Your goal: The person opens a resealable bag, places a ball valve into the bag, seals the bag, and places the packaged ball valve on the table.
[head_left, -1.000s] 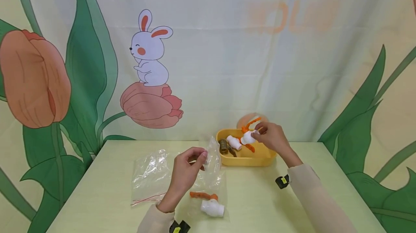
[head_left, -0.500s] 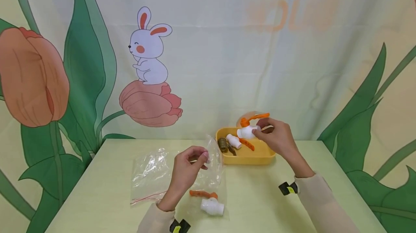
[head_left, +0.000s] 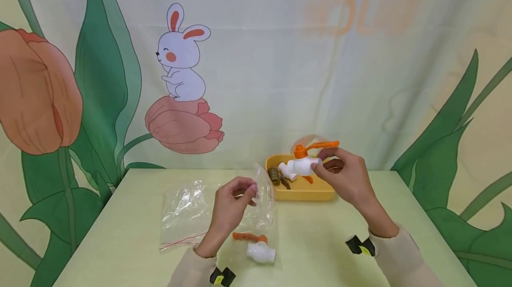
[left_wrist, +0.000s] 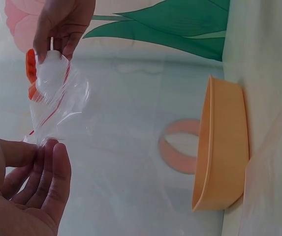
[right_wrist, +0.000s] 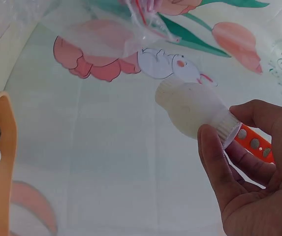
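My right hand (head_left: pixel 346 173) pinches one end of a white plastic ball valve (head_left: pixel 303 165) with an orange lever, held up over the yellow bin. The right wrist view shows the valve's white body (right_wrist: pixel 195 108) between thumb and fingers. My left hand (head_left: pixel 234 205) pinches the edge of a clear zip bag (head_left: pixel 264 198), whose red seal line shows in the left wrist view. Lower on the table, a second white ball valve (head_left: pixel 261 252) with an orange lever lies inside clear plastic, just below my left hand.
In the yellow bin (head_left: pixel 306 195) lie another white valve (head_left: pixel 286 170) with an orange lever and a brown-bronze fitting (head_left: pixel 274 176). Another clear zip bag (head_left: pixel 184 216) lies flat at the left of the table. A printed curtain hangs behind the table.
My right hand has lifted the ball valve out of the bin area, up and slightly toward me, turning its lever to point right. The left hand stays nearly still with the bag.
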Demonstrator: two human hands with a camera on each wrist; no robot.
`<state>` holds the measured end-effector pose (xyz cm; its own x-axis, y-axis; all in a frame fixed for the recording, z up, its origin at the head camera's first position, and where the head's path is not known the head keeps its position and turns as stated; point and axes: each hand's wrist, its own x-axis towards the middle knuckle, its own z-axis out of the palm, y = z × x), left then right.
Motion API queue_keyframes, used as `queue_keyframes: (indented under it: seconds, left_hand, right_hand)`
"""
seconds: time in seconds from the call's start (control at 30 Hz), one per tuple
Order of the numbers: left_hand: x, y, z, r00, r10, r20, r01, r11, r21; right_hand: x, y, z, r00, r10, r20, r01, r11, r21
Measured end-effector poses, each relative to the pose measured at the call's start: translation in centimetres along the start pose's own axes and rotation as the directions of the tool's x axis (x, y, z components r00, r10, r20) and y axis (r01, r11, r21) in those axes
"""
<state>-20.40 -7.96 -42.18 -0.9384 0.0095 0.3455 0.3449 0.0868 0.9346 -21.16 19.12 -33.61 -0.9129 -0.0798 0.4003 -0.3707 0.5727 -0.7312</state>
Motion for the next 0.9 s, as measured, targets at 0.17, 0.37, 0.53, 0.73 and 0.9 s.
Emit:
queue_keyframes:
  seconds: [0.17,0.37,0.53,0.73,0.9]
  left_hand:
    - [0.1,0.2,0.2,1.0,-0.006,-0.001,0.006,1.0,-0.008]
    - [0.2,0.5,0.4,1.0,-0.008,-0.007,0.008,1.0,-0.019]
    - [0.2,0.6,0.5,1.0,-0.012,-0.006,0.012,1.0,-0.019]
    - [0.2,0.7,0.7,1.0,-0.011,0.002,0.011,1.0,-0.024]
    - [0.2,0.9,0.8,1.0,-0.02,0.003,0.02,1.0,-0.014]
  right_hand:
    - [-1.1,-1.5,0.1,0.999,-0.042,-0.003,0.042,0.998,0.035]
    - [-2.2,-2.8,0.6,0.996,-0.091,0.007,0.09,0.991,0.1]
    - [-2.6,-3.1,1.3,0.988,-0.151,0.038,0.143,0.977,0.155]
    - [-3.0,-3.3,2.3,0.975,-0.207,0.075,0.194,0.968,0.159]
    - [-3.1,-3.3,3.0,0.975,-0.201,0.092,0.181,0.966,0.184]
